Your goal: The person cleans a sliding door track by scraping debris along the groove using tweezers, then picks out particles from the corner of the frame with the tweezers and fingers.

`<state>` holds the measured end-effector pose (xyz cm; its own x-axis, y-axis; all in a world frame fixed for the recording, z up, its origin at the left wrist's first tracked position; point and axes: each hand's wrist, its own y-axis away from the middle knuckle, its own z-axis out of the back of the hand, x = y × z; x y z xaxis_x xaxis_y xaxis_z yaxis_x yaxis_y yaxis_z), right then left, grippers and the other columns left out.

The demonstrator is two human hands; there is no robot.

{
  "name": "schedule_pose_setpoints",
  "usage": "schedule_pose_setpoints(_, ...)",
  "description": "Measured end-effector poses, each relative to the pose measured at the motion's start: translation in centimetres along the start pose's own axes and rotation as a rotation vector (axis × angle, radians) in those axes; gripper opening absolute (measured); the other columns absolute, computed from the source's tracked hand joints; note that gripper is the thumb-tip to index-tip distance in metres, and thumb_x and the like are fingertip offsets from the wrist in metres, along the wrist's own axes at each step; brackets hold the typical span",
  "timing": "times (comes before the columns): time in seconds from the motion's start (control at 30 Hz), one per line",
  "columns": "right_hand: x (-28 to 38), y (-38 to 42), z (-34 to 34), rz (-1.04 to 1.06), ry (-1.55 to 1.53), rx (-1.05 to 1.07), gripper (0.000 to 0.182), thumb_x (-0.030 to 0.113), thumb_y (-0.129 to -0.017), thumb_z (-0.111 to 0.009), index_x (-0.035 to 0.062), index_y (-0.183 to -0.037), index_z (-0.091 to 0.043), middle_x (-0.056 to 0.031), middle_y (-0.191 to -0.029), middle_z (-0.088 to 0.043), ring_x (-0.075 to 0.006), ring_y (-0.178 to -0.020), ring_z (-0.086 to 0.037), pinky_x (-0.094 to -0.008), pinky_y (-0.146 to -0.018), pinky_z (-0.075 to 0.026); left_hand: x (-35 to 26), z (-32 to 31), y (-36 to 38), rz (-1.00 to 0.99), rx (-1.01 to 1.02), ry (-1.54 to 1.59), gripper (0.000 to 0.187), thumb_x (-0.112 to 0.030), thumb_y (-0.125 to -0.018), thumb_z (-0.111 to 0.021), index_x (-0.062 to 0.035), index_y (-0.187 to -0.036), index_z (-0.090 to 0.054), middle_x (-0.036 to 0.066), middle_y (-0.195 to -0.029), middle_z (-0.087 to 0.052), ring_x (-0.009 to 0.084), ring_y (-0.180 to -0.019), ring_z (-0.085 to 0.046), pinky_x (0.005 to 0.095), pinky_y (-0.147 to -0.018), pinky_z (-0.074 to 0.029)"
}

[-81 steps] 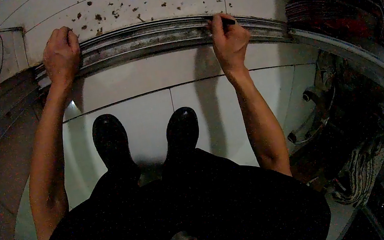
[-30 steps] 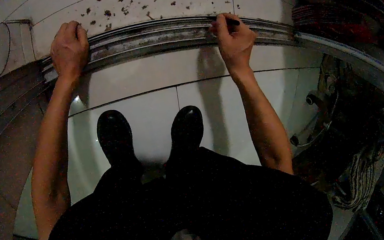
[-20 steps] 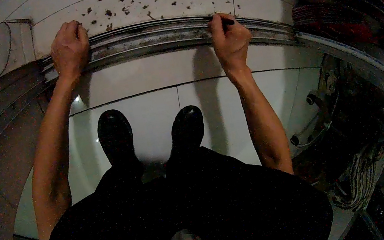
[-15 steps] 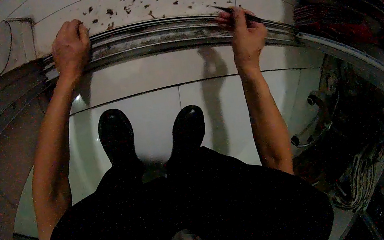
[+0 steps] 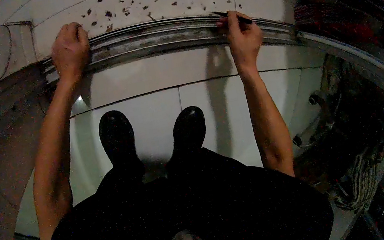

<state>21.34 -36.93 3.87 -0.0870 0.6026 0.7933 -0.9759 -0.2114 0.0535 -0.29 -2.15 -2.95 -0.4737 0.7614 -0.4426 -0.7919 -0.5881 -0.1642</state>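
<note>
My right hand [image 5: 245, 37] is closed around a thin dark pointed tool [image 5: 235, 16], its tip pointing left over the far edge of the metal floor track [image 5: 152, 40]. At the left end of the track, my left hand [image 5: 71, 51] is closed with the knuckles up; whatever its fingers hold, if anything, is hidden. Dark bits of debris [image 5: 108, 14] lie scattered on the pale tiles just beyond the track, between and past the two hands.
Two dark shoes [image 5: 189, 128] stand on the tiles on the near side of the track. At the right are a mop head [image 5: 362, 182], a dark object with small wheels [image 5: 321, 112] and a red-and-dark patterned cloth [image 5: 333, 18].
My right hand and the dark tool have shifted slightly left. My left hand stays in nearly the same place, still closed.
</note>
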Motion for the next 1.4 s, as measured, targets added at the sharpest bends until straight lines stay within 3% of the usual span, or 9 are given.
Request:
schedule_pose_setpoints(0.27,0.1,1.8,0.4,0.099,0.035,-0.068,0.029,0.024,-0.1,-0.069,-0.0045,-0.101,-0.076,-0.0046,-0.072,-0.072,-0.009,-0.067,-0.062,-0.0282,-0.065,-0.052,-0.1,0.1,0.0,0.0,0.007,0.003,0.015,-0.019,-0.095,-0.06,-0.0058,-0.096,-0.068,0.015,-0.093,-0.067,0.0392,-0.088,-0.066,0.05,-0.076,-0.053)
schedule_pose_setpoints(0.37,0.5,1.8,0.0,-0.007,-0.061,0.019,0.028,0.02,-0.104,-0.066,-0.0074,-0.106,-0.073,-0.0121,-0.089,-0.078,-0.0158,-0.082,-0.074,-0.0284,-0.076,-0.06,-0.1,0.0,-0.1,-0.024,0.005,-0.028,0.015,-0.019,-0.095,-0.061,-0.006,-0.097,-0.068,0.016,-0.092,-0.067,0.0392,-0.087,-0.066,0.0504,-0.076,-0.053)
schedule_pose_setpoints(0.47,2.2,2.4,-0.5,0.027,0.06,0.077,0.027,0.019,-0.103,-0.067,-0.0068,-0.105,-0.074,-0.0098,-0.084,-0.077,-0.0155,-0.08,-0.074,-0.0279,-0.074,-0.06,-0.2,0.1,-0.2,-0.024,0.012,-0.025,0.014,-0.018,-0.095,-0.061,-0.0057,-0.096,-0.068,0.016,-0.091,-0.066,0.0394,-0.086,-0.066,0.0508,-0.076,-0.053)
schedule_pose_setpoints(0.87,3.0,2.4,-3.1,0.443,0.288,0.075,0.021,0.014,-0.1,-0.066,-0.0057,-0.1,-0.072,-0.0131,-0.07,-0.069,-0.0134,-0.06,-0.063,-0.0295,-0.056,-0.05,-0.2,0.0,-0.1,-0.04,-0.011,-0.018,0.014,-0.017,-0.095,-0.062,-0.0046,-0.094,-0.067,0.016,-0.09,-0.066,0.0399,-0.084,-0.066,0.0514,-0.075,-0.053)
schedule_pose_setpoints(1.07,4.5,1.7,-1.9,0.071,0.028,0.105,0.025,0.016,-0.105,-0.061,-0.0069,-0.102,-0.07,-0.0122,-0.081,-0.075,-0.0166,-0.074,-0.073,-0.0291,-0.072,-0.058,-0.2,0.0,-0.2,-0.065,-0.039,0.001,0.014,-0.018,-0.095,-0.062,-0.0051,-0.094,-0.067,0.016,-0.091,-0.066,0.0398,-0.085,-0.066,0.0511,-0.075,-0.053)
schedule_pose_setpoints(1.1,5.0,1.4,-1.4,0.083,-0.023,0.096,0.027,0.018,-0.106,-0.059,-0.0076,-0.108,-0.068,-0.0127,-0.089,-0.077,-0.0189,-0.084,-0.075,-0.0303,-0.082,-0.06,-0.1,-0.1,-0.1,-0.064,-0.035,-0.004,0.014,-0.019,-0.095,-0.062,-0.0052,-0.094,-0.067,0.017,-0.091,-0.066,0.0398,-0.085,-0.066,0.0511,-0.075,-0.053)
schedule_pose_setpoints(1.2,5.8,1.0,-1.4,0.043,-0.322,-0.046,0.029,0.02,-0.105,-0.062,-0.0079,-0.114,-0.067,-0.0132,-0.091,-0.077,-0.0177,-0.086,-0.075,-0.0296,-0.083,-0.059,0.1,-0.3,-0.1,-0.051,-0.015,-0.026,0.014,-0.019,-0.095,-0.062,-0.0055,-0.095,-0.067,0.017,-0.091,-0.066,0.0397,-0.086,-0.066,0.0513,-0.075,-0.052)
schedule_pose_setpoints(1.33,1.1,-0.4,-0.7,0.072,0.143,0.077,0.03,0.021,-0.104,-0.066,-0.007,-0.112,-0.072,-0.0133,-0.092,-0.077,-0.0172,-0.087,-0.075,-0.0306,-0.081,-0.06,0.1,-0.4,-0.2,-0.017,0.033,-0.055,0.014,-0.018,-0.095,-0.061,-0.0056,-0.096,-0.066,0.017,-0.092,-0.065,0.0398,-0.086,-0.065,0.0519,-0.076,-0.052)
schedule_pose_setpoints(1.4,0.5,0.6,-0.9,0.035,-0.019,0.026,0.034,0.03,-0.1,-0.069,-0.003,-0.106,-0.077,-0.0136,-0.09,-0.078,-0.0186,-0.078,-0.073,-0.0334,-0.074,-0.057,0.5,-0.5,-0.1,-0.015,0.026,-0.057,0.014,-0.018,-0.095,-0.06,-0.0056,-0.097,-0.066,0.017,-0.092,-0.066,0.0399,-0.086,-0.065,0.0522,-0.076,-0.052)
